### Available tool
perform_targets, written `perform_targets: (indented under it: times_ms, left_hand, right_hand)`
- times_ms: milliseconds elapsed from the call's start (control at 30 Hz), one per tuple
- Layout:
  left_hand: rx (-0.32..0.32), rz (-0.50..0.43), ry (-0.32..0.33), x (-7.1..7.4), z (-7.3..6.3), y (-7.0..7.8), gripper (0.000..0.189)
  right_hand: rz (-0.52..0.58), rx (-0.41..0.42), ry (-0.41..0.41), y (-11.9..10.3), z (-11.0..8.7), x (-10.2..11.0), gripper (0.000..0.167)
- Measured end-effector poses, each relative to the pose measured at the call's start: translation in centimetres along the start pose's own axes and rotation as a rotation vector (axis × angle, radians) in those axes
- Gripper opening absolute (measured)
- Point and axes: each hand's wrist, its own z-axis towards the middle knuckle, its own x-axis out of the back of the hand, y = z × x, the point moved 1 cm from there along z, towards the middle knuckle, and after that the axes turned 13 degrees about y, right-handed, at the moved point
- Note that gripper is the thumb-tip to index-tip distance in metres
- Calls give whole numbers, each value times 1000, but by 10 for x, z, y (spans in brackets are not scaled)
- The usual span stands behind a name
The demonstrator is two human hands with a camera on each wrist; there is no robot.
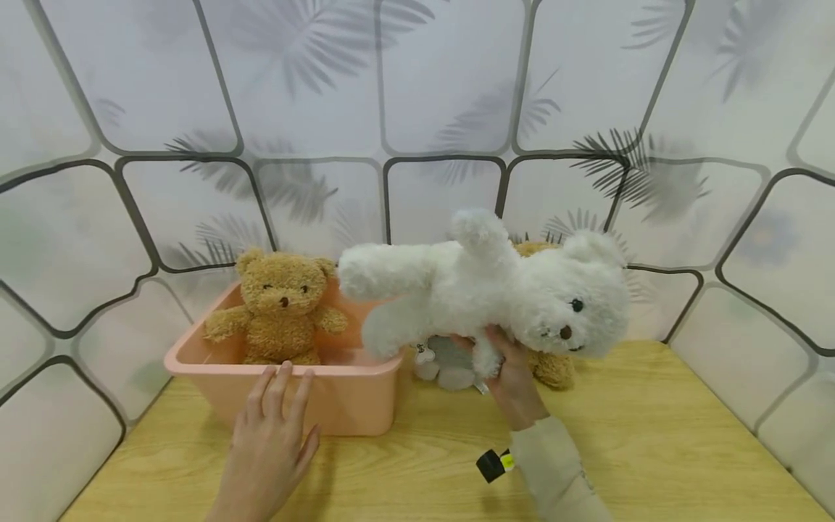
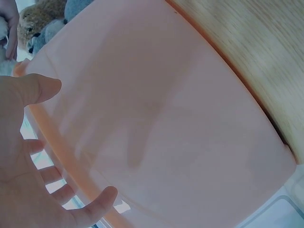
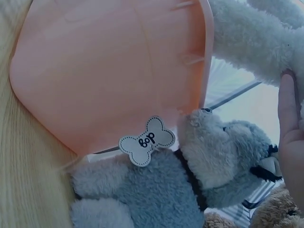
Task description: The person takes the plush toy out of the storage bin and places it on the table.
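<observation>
My right hand (image 1: 512,380) grips a white teddy bear (image 1: 457,286) around its chest and lower arm. The bear lies sideways in the air, head to the right, its legs reaching over the right end of a pink plastic bin (image 1: 352,402). Along the front rim of that bin rest the extended fingers of my left hand (image 1: 270,428); its thumb (image 2: 45,89) stays on the outer side. Inside the bin a brown teddy bear (image 1: 283,308) sits upright, facing me. In the right wrist view, white fur fills the upper right corner beside my fingers.
A grey plush dog (image 3: 156,190) with a bone-shaped tag (image 3: 147,141) sits right of the bin. Another brown plush (image 1: 554,370) is mostly hidden behind the white bear. A black piece (image 1: 491,465) with a yellow mark shows by my right sleeve. Patterned curtains (image 1: 443,87) enclose the wooden table (image 1: 639,435).
</observation>
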Motion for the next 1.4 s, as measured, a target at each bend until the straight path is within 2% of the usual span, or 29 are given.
perform_targets:
  times_ms: [167,567,700,900,1033,1267,1400]
  left_hand:
    - [1,-6,-5,0,1,1,62]
    - [5,-1,-11,0,0,0,63]
    - [16,-4,-11,0,0,0,63]
    - [19,-3,-9,0,0,1,62]
    - [19,-2,-15,0,-1,1,63]
    - [23,-2,-20,0,0,0,63]
    - [20,-1,-19,0,0,0,62]
  right_hand:
    - [-37,14,23,-8,-2,3,21]
    - [-27,73,-34,-20,2,14,26]
    - [-59,58,10,-26,2,17,24]
    - [-24,59,53,-34,0,24,23]
    - [-60,57,114,-38,-1,28,18]
    - [-18,48,80,-44,2,34,24]
    - [-14,74,108,-46,3,38,24]
